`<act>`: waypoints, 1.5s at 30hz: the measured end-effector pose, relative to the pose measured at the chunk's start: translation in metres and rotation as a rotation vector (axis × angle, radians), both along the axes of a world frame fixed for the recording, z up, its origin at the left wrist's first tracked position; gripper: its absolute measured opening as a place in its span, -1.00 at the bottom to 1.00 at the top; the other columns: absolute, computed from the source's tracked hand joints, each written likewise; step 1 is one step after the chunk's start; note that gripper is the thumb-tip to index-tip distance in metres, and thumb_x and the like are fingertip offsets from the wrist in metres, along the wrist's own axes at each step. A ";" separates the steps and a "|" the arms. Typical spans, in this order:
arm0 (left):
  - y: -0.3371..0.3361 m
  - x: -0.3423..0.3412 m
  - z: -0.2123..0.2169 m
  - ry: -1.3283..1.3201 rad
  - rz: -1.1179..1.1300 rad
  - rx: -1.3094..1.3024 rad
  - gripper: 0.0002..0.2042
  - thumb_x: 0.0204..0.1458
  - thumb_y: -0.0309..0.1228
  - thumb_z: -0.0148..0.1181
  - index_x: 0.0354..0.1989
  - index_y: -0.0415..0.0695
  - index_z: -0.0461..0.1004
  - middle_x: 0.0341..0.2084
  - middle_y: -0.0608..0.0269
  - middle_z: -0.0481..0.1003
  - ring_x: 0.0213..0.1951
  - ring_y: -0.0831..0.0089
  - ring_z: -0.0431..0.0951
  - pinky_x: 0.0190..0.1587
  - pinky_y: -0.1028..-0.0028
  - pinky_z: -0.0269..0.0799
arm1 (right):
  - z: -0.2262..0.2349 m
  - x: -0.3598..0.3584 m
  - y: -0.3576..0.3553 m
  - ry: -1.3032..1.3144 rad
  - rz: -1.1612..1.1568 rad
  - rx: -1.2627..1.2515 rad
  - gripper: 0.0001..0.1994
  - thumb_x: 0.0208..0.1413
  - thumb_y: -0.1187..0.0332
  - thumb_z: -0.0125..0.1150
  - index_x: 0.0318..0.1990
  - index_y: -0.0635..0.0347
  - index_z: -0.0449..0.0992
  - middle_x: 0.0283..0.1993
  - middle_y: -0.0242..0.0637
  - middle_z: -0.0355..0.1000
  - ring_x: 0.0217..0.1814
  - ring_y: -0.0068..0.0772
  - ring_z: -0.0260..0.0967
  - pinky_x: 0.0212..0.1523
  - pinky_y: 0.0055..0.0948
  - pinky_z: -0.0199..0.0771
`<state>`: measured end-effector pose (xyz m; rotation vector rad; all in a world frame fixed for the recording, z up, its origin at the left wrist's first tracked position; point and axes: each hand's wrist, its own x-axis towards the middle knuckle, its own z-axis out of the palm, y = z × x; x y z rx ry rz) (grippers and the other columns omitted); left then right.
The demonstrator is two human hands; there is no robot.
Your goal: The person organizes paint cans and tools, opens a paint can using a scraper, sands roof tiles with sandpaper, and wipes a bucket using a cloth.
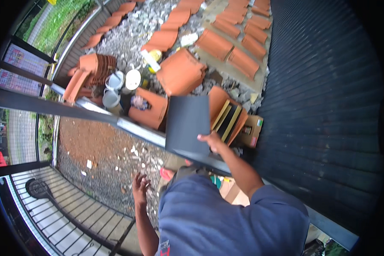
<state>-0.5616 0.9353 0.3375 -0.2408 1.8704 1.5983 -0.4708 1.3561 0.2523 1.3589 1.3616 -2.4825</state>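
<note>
A flat dark grey panel (187, 121) stands in front of me, its lower part at a metal rail. My right hand (214, 142) grips it by its right edge, thumb over the front face; the fingers behind are hidden. My left hand (141, 187) hangs in the air to the left of my body, its fingers slightly bent and apart, with nothing in it. Right behind the panel, yellow-and-black edged boards (227, 121) lean together among orange clay roof tiles (218, 97).
A metal rail (141, 131) crosses before me. Beyond it lie grey rubble (134, 32), a stack of roof tiles (99, 68), white buckets (112, 99) and a large clay tile (181, 71). A cardboard box (252, 131) sits beside a dark corrugated wall (315, 98). Gravel ground (102, 158) lies left.
</note>
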 end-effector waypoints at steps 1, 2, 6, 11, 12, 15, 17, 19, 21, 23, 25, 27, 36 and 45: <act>-0.021 0.008 -0.010 -0.024 -0.022 -0.058 -0.37 0.25 -0.13 0.23 0.42 -0.06 0.18 0.20 0.12 0.45 -0.04 0.33 0.59 0.00 0.33 0.52 | -0.013 0.007 0.011 -0.039 -0.063 0.016 -0.50 -0.05 0.44 0.51 0.05 0.51 0.51 -0.04 -0.01 0.57 -0.01 -0.18 0.55 0.06 -0.21 0.55; -0.043 0.021 -0.019 -0.066 -0.027 -0.146 -0.40 0.27 -0.17 0.20 0.42 -0.06 0.19 0.15 0.13 0.48 -0.08 0.37 0.60 -0.01 0.36 0.52 | -0.010 0.009 0.015 -0.119 -0.118 0.078 -0.52 -0.05 0.41 0.53 0.01 0.49 0.51 -0.05 -0.04 0.57 -0.02 -0.17 0.55 0.08 -0.24 0.52; -0.125 0.078 -0.060 -0.045 -0.275 -0.595 -0.50 0.21 -0.20 0.22 0.28 -0.12 0.38 0.02 0.05 0.60 -0.02 0.21 0.64 0.05 0.26 0.52 | -0.068 0.025 0.035 -0.300 -0.345 0.112 -0.40 -0.07 0.32 0.58 0.11 0.31 0.44 0.12 -0.17 0.49 0.14 -0.15 0.42 0.11 0.04 0.41; -0.189 0.147 -0.072 -0.089 -0.388 -0.820 -0.55 0.12 -0.19 0.24 0.15 -0.13 0.53 -0.01 -0.01 0.62 0.05 0.07 0.62 0.15 0.22 0.49 | -0.135 0.064 0.039 -0.388 -0.271 0.017 -0.22 -0.01 0.15 0.56 0.32 0.16 0.27 0.37 -0.20 0.30 0.39 0.02 0.24 0.36 0.27 0.13; -0.183 0.148 -0.069 -0.096 -0.365 -0.827 -0.56 0.14 -0.18 0.21 0.14 -0.14 0.54 0.00 -0.02 0.61 0.05 0.05 0.62 0.16 0.24 0.48 | -0.149 0.084 0.053 -0.412 -0.300 -0.018 -0.21 0.00 0.10 0.56 0.33 0.14 0.27 0.36 -0.21 0.31 0.38 0.02 0.26 0.38 0.23 0.13; -0.214 0.179 -0.078 -0.146 -0.244 -0.798 -0.56 0.16 -0.15 0.17 0.13 -0.14 0.55 0.01 -0.04 0.61 0.05 0.02 0.61 0.18 0.23 0.47 | -0.154 0.085 0.034 -0.472 -0.266 -0.100 -0.25 0.03 0.08 0.54 0.32 0.09 0.30 0.28 -0.22 0.37 0.31 -0.01 0.31 0.36 0.13 0.18; -0.225 0.196 -0.085 -0.133 -0.213 -0.788 -0.56 0.15 -0.13 0.15 0.11 -0.14 0.56 -0.01 -0.09 0.60 0.06 -0.03 0.59 0.17 0.18 0.46 | -0.150 0.079 0.022 -0.486 -0.235 -0.117 -0.27 0.04 0.07 0.52 0.32 0.06 0.31 0.25 -0.23 0.39 0.28 -0.02 0.34 0.35 0.10 0.20; -0.234 0.204 -0.093 -0.182 -0.153 -0.789 -0.56 0.14 -0.12 0.15 0.09 -0.13 0.57 -0.02 -0.13 0.60 0.06 -0.06 0.59 0.16 0.16 0.46 | -0.144 0.067 0.010 -0.589 -0.166 -0.044 -0.31 0.06 0.06 0.50 0.30 0.00 0.34 0.22 -0.24 0.40 0.21 -0.08 0.38 0.30 0.05 0.24; -0.264 0.210 -0.127 -0.209 -0.136 -0.720 -0.57 0.12 -0.12 0.15 0.07 -0.12 0.57 -0.03 -0.19 0.58 0.06 -0.11 0.57 0.13 0.10 0.47 | -0.141 0.065 0.003 -0.622 -0.150 -0.002 -0.34 0.06 0.06 0.50 0.28 -0.03 0.36 0.21 -0.25 0.41 0.20 -0.11 0.38 0.27 0.02 0.26; -0.274 0.187 -0.137 -0.202 -0.174 -0.689 -0.57 0.11 -0.12 0.15 0.06 -0.12 0.57 -0.03 -0.19 0.58 0.06 -0.11 0.58 0.13 0.10 0.47 | -0.148 0.068 0.005 -0.704 -0.135 0.072 -0.45 0.10 0.09 0.46 0.21 -0.06 0.41 0.20 -0.28 0.43 0.19 -0.14 0.39 0.23 -0.01 0.28; -0.279 0.153 -0.120 -0.267 -0.195 -0.738 -0.56 0.11 -0.11 0.16 0.07 -0.12 0.57 -0.02 -0.15 0.59 0.06 -0.10 0.58 0.13 0.13 0.48 | -0.154 0.057 0.004 -0.745 -0.090 0.119 -0.48 0.12 0.10 0.44 0.20 -0.05 0.42 0.20 -0.28 0.43 0.20 -0.14 0.39 0.25 -0.01 0.27; -0.305 0.130 -0.113 -0.233 -0.217 -0.684 -0.56 0.11 -0.14 0.19 0.11 -0.10 0.56 -0.01 -0.11 0.60 0.07 -0.06 0.59 0.15 0.17 0.47 | -0.151 0.048 -0.008 -0.802 -0.047 0.188 -0.54 0.18 0.14 0.37 0.17 0.04 0.42 0.18 -0.22 0.45 0.19 -0.09 0.44 0.26 0.02 0.31; -0.461 0.024 -0.117 -0.194 -0.222 -0.756 -0.62 0.15 -0.26 0.11 0.11 -0.09 0.57 -0.03 -0.09 0.61 0.07 0.03 0.60 0.18 0.20 0.45 | -0.040 -0.032 -0.129 -1.024 -0.154 0.574 -0.61 0.20 0.50 -0.07 0.14 0.57 0.33 0.08 0.17 0.46 -0.07 0.07 0.61 -0.22 -0.21 0.72; -0.509 -0.043 -0.128 -0.254 -0.149 -0.838 -0.63 0.12 -0.27 0.14 0.09 -0.09 0.57 -0.05 -0.06 0.62 0.05 0.06 0.62 0.16 0.21 0.48 | -0.009 -0.066 -0.086 -0.618 -1.088 0.342 -0.56 0.28 0.47 -0.12 0.19 0.74 0.24 0.30 0.37 0.29 0.22 0.40 0.41 0.27 0.20 0.48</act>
